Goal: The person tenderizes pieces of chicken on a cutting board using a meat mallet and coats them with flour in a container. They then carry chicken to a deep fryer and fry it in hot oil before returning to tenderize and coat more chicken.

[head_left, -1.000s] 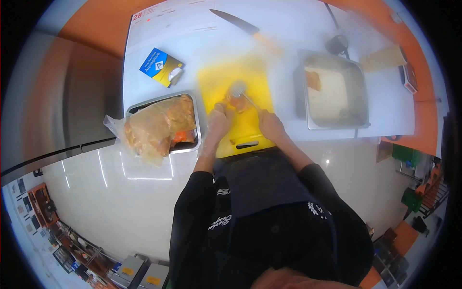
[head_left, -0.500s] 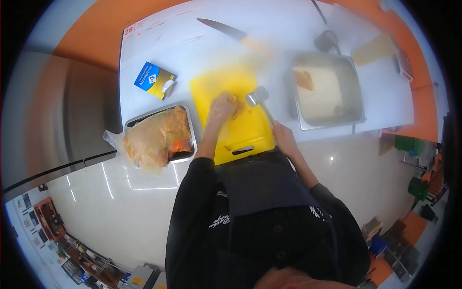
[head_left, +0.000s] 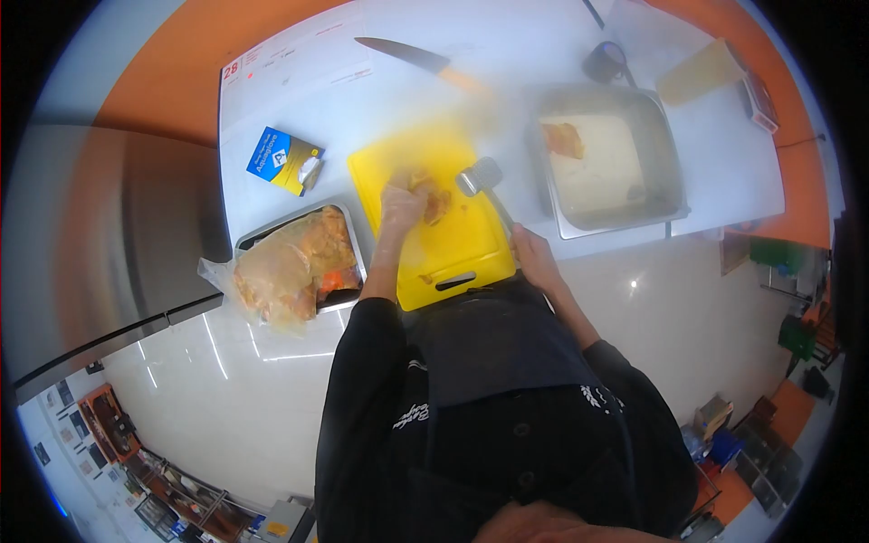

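Note:
My left hand point(head_left: 403, 204), in what looks like a thin clear glove, grips the edge of a piece of meat point(head_left: 436, 203) on the yellow cutting board point(head_left: 471, 244). The meat lies partly behind its fingers. My right hand point(head_left: 534, 257) is closed around the handle of a meat mallet point(head_left: 479, 177). The mallet's metal head is over the board's right edge, beside the meat. To the left, a plastic bag of marinated meat point(head_left: 290, 267) rests in a metal tray point(head_left: 359, 242).
A deep steel pan point(head_left: 672, 167) at the right holds a meat piece point(head_left: 563, 140). Farther back lies a knife point(head_left: 412, 56) with a pale handle. An Aquaglove box point(head_left: 285, 161) sits left of the board. A dark tape roll point(head_left: 604, 61) stands behind the pan.
My left hand has shifted slightly left, and more of the meat shows beside its fingers. The mallet remains beside the meat in my right hand. The whole view has tilted a little.

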Available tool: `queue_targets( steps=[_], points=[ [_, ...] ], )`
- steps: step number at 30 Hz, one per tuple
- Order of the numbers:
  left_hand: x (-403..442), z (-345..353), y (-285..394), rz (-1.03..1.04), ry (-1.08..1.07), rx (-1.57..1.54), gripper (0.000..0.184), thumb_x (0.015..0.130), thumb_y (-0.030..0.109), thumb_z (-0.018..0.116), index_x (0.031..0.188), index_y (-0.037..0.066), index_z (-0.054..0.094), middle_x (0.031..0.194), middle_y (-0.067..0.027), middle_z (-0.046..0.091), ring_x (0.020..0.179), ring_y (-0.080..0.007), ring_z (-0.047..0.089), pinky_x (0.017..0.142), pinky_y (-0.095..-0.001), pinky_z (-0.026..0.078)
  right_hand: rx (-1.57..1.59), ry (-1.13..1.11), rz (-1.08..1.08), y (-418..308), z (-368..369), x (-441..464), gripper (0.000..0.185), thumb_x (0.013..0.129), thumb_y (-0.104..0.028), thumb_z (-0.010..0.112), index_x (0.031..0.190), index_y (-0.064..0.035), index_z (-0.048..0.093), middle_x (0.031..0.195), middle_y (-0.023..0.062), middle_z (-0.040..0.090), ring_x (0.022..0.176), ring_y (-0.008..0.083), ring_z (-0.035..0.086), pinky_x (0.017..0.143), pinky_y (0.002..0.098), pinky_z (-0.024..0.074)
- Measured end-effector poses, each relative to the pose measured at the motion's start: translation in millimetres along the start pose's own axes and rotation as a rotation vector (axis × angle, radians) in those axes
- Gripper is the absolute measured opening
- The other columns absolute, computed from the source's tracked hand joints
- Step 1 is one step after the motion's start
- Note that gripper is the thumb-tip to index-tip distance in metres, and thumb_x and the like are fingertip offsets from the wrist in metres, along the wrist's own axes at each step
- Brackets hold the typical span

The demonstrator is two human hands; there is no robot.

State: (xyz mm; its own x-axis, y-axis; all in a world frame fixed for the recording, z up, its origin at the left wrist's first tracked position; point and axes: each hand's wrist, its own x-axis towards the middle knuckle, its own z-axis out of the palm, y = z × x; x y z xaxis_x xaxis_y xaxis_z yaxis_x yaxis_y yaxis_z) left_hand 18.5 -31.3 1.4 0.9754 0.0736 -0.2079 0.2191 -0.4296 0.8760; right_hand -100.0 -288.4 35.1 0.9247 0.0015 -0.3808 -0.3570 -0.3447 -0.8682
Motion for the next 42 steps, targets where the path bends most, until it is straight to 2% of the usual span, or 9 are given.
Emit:
queue_targets(
  steps=[3, 6, 9, 16, 19, 24, 30, 33, 42],
  points=[
    [-5, -5, 17, -0.039, 0.009, 0.035, 0.038, 0.084, 0.013, 0.067, 0.118, 0.003, 0.058, 0.102, -0.0125, 0.068, 0.088, -0.0194, 0.067, 0.078, -0.0319, 0.053, -0.009, -0.006, -0.021, 1, 2, 2, 0.046, 0.102, -0.037, 0.041, 0.079, 0.0, 0.055, 0.066, 0.0031, 0.049, 0.065, 0.0118, 0.046, 0.061, 0.0293, 0.0402],
    [-2, -8, 28, -0.03, 0.055, 0.202, 0.038, 0.084, 0.014, 0.067, 0.119, 0.004, 0.058, 0.102, -0.0124, 0.069, 0.088, -0.0196, 0.067, 0.078, -0.0316, 0.053, -0.126, -0.016, -0.057, -1, 3, 8, 0.045, 0.101, -0.036, 0.04, 0.083, 0.0021, 0.055, 0.068, 0.0116, 0.056, 0.066, 0.0205, 0.053, 0.064, 0.0342, 0.0436],
    [15, -12, 15, -0.029, 0.109, 0.236, 0.039, 0.083, 0.015, 0.067, 0.119, 0.005, 0.058, 0.098, -0.0125, 0.07, 0.088, -0.0208, 0.067, 0.079, -0.0312, 0.052, -0.278, -0.005, -0.122, -14, 2, 16, 0.049, 0.101, -0.039, 0.038, 0.085, 0.0026, 0.058, 0.078, 0.0302, 0.059, 0.076, 0.0483, 0.057, 0.069, 0.0499, 0.0444],
    [58, -9, -92, 0.025, 0.387, 0.257, 0.032, 0.084, 0.016, 0.065, 0.112, 0.003, 0.06, 0.097, -0.0142, 0.069, 0.087, -0.0251, 0.067, 0.081, -0.0339, 0.052, -0.289, 0.02, -0.335, -87, 9, 23, 0.044, 0.101, -0.037, 0.037, 0.089, 0.0005, 0.057, 0.075, 0.0285, 0.06, 0.076, 0.0486, 0.058, 0.067, 0.0537, 0.0435],
    [13, -23, -28, 0.048, 0.569, 0.219, 0.031, 0.085, 0.017, 0.064, 0.111, 0.001, 0.06, 0.104, -0.0164, 0.068, 0.092, -0.0268, 0.066, 0.083, -0.0358, 0.051, -0.363, 0.022, -0.382, -85, 32, 35, 0.045, 0.101, -0.036, 0.035, 0.089, 0.0004, 0.057, 0.073, 0.0284, 0.06, 0.074, 0.0479, 0.059, 0.067, 0.0537, 0.0452],
    [-52, -24, -8, -0.069, 0.375, 0.147, 0.035, 0.087, 0.016, 0.061, 0.116, -0.003, 0.057, 0.111, -0.0194, 0.065, 0.103, -0.0297, 0.063, 0.09, -0.0376, 0.048, -0.68, -0.065, -0.238, -57, 69, 90, 0.047, 0.102, -0.036, 0.033, 0.09, 0.0022, 0.057, 0.074, 0.0287, 0.062, 0.072, 0.0463, 0.061, 0.07, 0.055, 0.0479],
    [-54, -18, -50, -0.007, 0.413, 0.024, 0.037, 0.091, 0.018, 0.058, 0.122, -0.002, 0.054, 0.114, -0.0169, 0.064, 0.107, -0.028, 0.061, 0.095, -0.0371, 0.046, -0.588, -0.012, -0.464, -69, 62, 53, 0.049, 0.102, -0.036, 0.032, 0.088, 0.003, 0.059, 0.078, 0.0295, 0.063, 0.073, 0.047, 0.061, 0.069, 0.0564, 0.0481],
    [-60, -24, -33, -0.122, 0.363, -0.017, 0.035, 0.094, 0.016, 0.055, 0.123, -0.001, 0.053, 0.119, -0.0162, 0.062, 0.111, -0.0268, 0.058, 0.097, -0.0359, 0.044, -0.776, -0.137, -0.222, -44, 72, 43, 0.048, 0.102, -0.036, 0.032, 0.087, 0.0023, 0.058, 0.075, 0.0286, 0.062, 0.07, 0.0466, 0.061, 0.065, 0.0559, 0.0483],
    [-57, -24, -46, -0.173, 0.314, -0.08, 0.035, 0.098, 0.021, 0.05, 0.127, 0.002, 0.051, 0.125, -0.0154, 0.059, 0.118, -0.0275, 0.054, 0.102, -0.036, 0.039, -0.78, -0.198, -0.214, -51, 79, 32, 0.049, 0.101, -0.038, 0.034, 0.088, 0.0024, 0.059, 0.079, 0.0277, 0.064, 0.074, 0.0464, 0.062, 0.067, 0.0549, 0.0489]
  ],
)
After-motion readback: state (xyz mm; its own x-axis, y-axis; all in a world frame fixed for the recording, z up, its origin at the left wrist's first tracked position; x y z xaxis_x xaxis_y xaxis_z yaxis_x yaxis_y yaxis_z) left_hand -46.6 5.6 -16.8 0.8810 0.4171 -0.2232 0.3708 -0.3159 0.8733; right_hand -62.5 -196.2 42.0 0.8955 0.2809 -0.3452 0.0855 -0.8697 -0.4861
